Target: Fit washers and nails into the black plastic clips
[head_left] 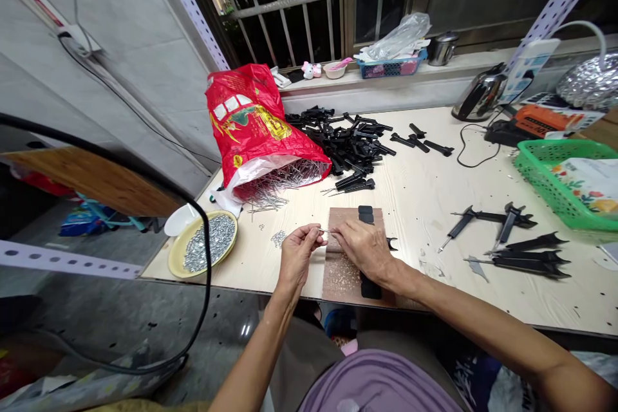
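Observation:
My left hand (298,251) pinches one end of a thin metal rod (325,230) just above the table. Fingers of my right hand (365,248) are closed at the rod's other end, their grip partly hidden. Under my right hand lies a brown wooden board (340,280) dusted with pale flecks and fitted with black pads (371,288). A black forked tool end (392,244) pokes out beyond that hand. To the left of my left hand is a small scatter of metal bits (278,239).
A yellow bowl (230,252) of small metal pieces stands at the left edge. Thin metal rods (270,196) spill from a red bag (246,122). Behind is a heap of black plastic parts (350,145). Several black forked tools (531,257) and a green basket (545,190) are at right.

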Tool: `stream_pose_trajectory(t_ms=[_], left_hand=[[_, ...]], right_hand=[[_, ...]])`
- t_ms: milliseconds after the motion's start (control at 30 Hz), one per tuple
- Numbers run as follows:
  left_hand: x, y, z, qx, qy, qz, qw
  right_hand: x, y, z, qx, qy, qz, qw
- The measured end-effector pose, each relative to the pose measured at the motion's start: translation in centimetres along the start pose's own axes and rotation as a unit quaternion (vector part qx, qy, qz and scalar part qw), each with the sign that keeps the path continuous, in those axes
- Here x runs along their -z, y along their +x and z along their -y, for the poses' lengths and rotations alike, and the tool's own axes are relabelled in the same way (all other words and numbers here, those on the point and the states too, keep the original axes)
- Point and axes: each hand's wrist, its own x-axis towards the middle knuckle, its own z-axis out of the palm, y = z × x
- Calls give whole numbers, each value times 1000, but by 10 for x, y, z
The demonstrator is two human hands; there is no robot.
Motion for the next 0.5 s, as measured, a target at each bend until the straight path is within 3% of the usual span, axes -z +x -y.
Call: stream_pose_trajectory(t_ms=[500], left_hand=[[2,5,4,19,38,32,999]], right_hand=[[-5,-3,-9,-40,40,67,996]])
